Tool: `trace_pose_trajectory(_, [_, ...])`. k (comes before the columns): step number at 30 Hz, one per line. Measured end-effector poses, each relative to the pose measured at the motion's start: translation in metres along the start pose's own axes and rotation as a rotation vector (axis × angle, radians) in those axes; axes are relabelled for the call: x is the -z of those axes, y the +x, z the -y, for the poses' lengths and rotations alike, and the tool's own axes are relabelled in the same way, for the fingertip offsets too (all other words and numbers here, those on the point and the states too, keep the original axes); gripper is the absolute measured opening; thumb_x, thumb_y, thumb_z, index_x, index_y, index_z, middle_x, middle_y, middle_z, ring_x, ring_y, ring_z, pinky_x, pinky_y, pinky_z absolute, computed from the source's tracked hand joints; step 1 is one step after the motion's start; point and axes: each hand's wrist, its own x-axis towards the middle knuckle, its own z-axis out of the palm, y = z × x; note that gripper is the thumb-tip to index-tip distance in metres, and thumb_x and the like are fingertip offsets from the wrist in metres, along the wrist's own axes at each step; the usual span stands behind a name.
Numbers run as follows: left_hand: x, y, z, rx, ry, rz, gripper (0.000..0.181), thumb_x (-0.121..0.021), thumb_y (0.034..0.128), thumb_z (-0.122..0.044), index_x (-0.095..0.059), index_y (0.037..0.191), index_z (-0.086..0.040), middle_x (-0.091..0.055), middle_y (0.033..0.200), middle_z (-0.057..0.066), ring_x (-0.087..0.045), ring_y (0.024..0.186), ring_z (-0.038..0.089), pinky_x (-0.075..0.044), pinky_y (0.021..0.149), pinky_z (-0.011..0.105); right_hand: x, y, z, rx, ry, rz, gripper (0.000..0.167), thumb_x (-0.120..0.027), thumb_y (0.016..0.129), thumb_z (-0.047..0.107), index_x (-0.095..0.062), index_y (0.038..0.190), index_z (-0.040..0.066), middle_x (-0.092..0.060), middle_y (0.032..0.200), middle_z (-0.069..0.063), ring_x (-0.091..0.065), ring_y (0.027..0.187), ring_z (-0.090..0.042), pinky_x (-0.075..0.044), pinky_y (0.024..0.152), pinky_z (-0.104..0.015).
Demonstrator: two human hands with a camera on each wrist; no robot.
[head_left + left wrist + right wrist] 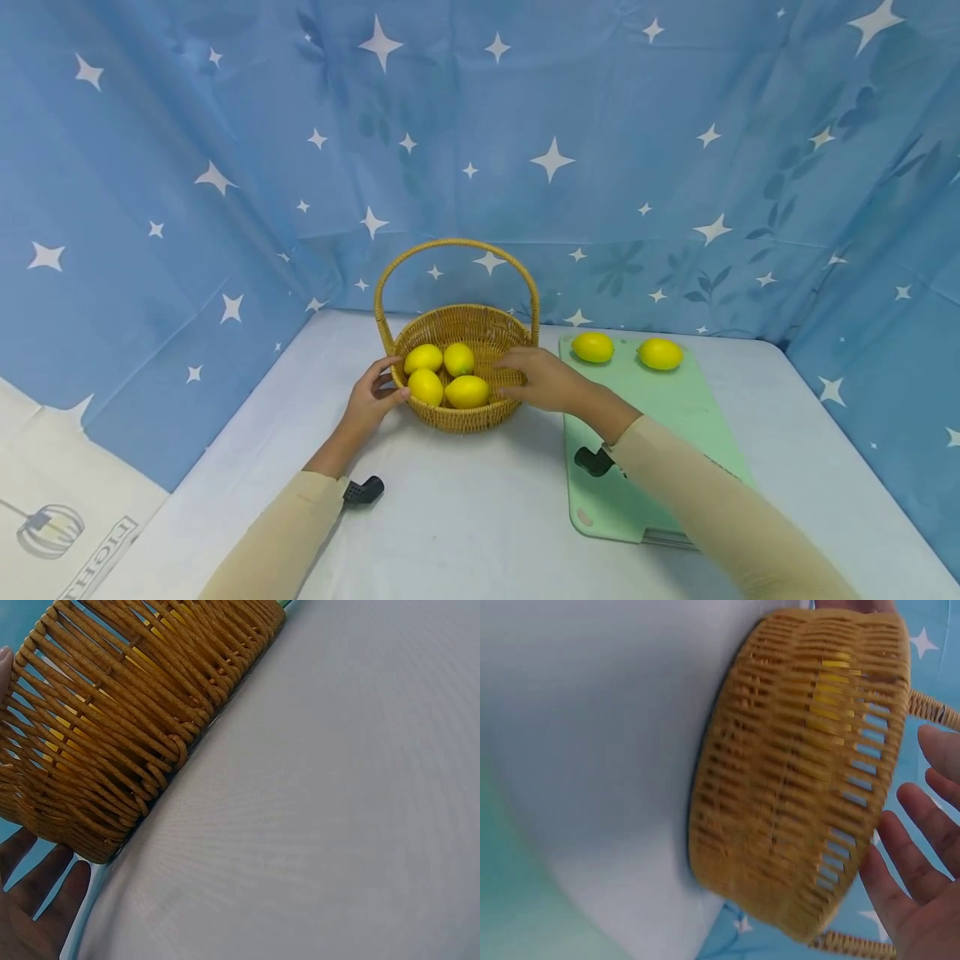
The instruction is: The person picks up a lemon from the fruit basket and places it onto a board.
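A wicker basket (462, 421) with a tall handle holds several yellow lemons (467, 392). At its left side the left hand (369, 400) touches the rim, thumb at the front and fingers spread along the outside. The right hand (551, 382) is over the basket's right rim, fingers loosely extended inward, holding nothing. In the left wrist view, fingers of the left hand (37, 907) lie beside the basket wall (112, 712). The right wrist view has the right hand (922, 877) at the rim of the basket (787, 765), its fingers apart.
On the right lies a green cutting board (675, 408), with two more lemons, one (592, 347) beside the other (660, 354), near its far edge. The white table (450, 517) meets a blue star-patterned curtain (480, 125) behind and at both sides.
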Motion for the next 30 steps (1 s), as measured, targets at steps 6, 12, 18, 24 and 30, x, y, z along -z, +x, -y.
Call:
trace_pose_trajectory(6, [0.002, 0.002, 0.000, 0.001, 0.011, 0.000, 0.063, -0.069, 0.0900, -0.007, -0.039, 0.143, 0.005, -0.036, 0.147, 0.024, -0.045, 0.126, 0.043, -0.048, 0.095, 0.044, -0.014, 0.016, 0.000, -0.003, 0.027, 0.014, 0.043, -0.068, 0.093, 0.027, -0.061, 0.132, 0.010, -0.059, 0.131, -0.002, -0.051, 0.123, -0.021, -0.043, 0.101, -0.039])
trace_pose_trajectory(12, [0.004, 0.005, 0.002, -0.007, 0.011, -0.006, 0.063, -0.070, 0.0895, -0.008, -0.039, 0.144, 0.004, -0.035, 0.148, 0.023, -0.044, 0.127, 0.043, -0.043, 0.098, 0.052, -0.021, 0.027, 0.001, -0.027, 0.051, 0.013, 0.046, -0.069, 0.092, 0.025, -0.060, 0.133, 0.007, -0.055, 0.136, -0.006, -0.049, 0.127, -0.025, -0.042, 0.103, -0.042])
trace_pose_trajectory(18, [0.003, 0.002, 0.004, -0.014, 0.002, 0.004, 0.063, -0.069, 0.0898, -0.007, -0.039, 0.143, 0.005, -0.034, 0.149, 0.024, -0.044, 0.126, 0.045, -0.045, 0.097, 0.052, -0.028, 0.037, 0.002, -0.116, 0.009, 0.059, 0.050, -0.071, 0.090, 0.028, -0.059, 0.135, 0.009, -0.054, 0.137, -0.003, -0.047, 0.127, -0.023, -0.041, 0.103, -0.041])
trace_pose_trajectory(24, [0.001, 0.000, 0.005, -0.013, -0.014, 0.006, 0.062, -0.069, 0.0900, -0.006, -0.039, 0.143, 0.006, -0.035, 0.148, 0.025, -0.045, 0.125, 0.046, -0.049, 0.093, 0.038, -0.032, 0.045, 0.005, -0.188, -0.019, 0.136, 0.057, -0.074, 0.087, 0.032, -0.056, 0.138, 0.014, -0.050, 0.140, -0.003, -0.045, 0.129, -0.023, -0.040, 0.104, -0.041])
trace_pose_trajectory(30, [0.000, 0.001, 0.005, -0.014, -0.013, 0.008, 0.062, -0.069, 0.0900, -0.007, -0.039, 0.143, 0.005, -0.035, 0.148, 0.024, -0.045, 0.125, 0.045, -0.050, 0.093, 0.037, -0.030, 0.049, 0.007, -0.226, -0.032, 0.186, 0.059, -0.077, 0.085, 0.030, -0.056, 0.138, 0.017, -0.047, 0.142, -0.003, -0.044, 0.130, -0.023, -0.040, 0.104, -0.039])
